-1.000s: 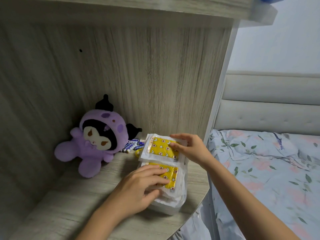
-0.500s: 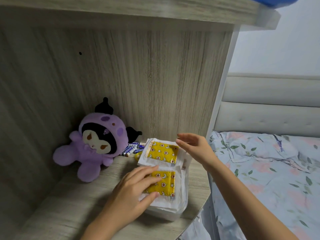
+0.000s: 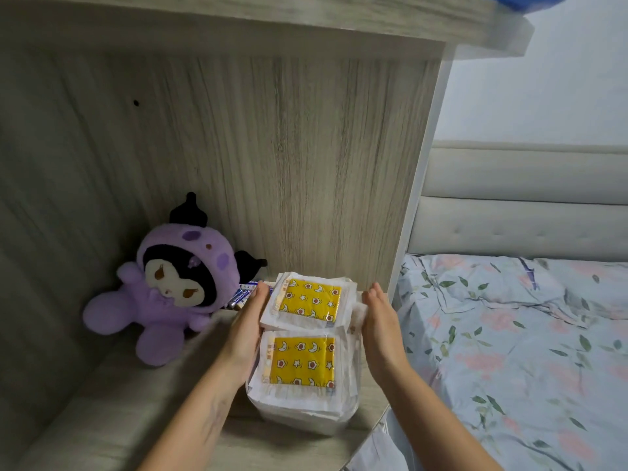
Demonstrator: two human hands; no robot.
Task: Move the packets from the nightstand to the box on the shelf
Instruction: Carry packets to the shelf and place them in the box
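Observation:
Two stacks of white packets with yellow star-and-moon panels fill a clear plastic box (image 3: 306,419) on the wooden surface (image 3: 112,413). The far packet stack (image 3: 311,302) lies behind the near packet stack (image 3: 300,363). My left hand (image 3: 246,321) lies flat against the left side of the stacks, fingers straight. My right hand (image 3: 379,321) lies flat against the right side, fingers straight. Both hands flank the packets with the palms facing inward.
A purple plush toy (image 3: 170,287) sits at the back left. Several small blue-and-white batteries (image 3: 243,294) lie between the toy and the box. A wooden panel (image 3: 306,164) rises behind. A bed with floral bedding (image 3: 526,351) is to the right.
My left hand has come off the top of the near packet and moved to the stacks' left side. My right hand has dropped from above the far packet to the right side.

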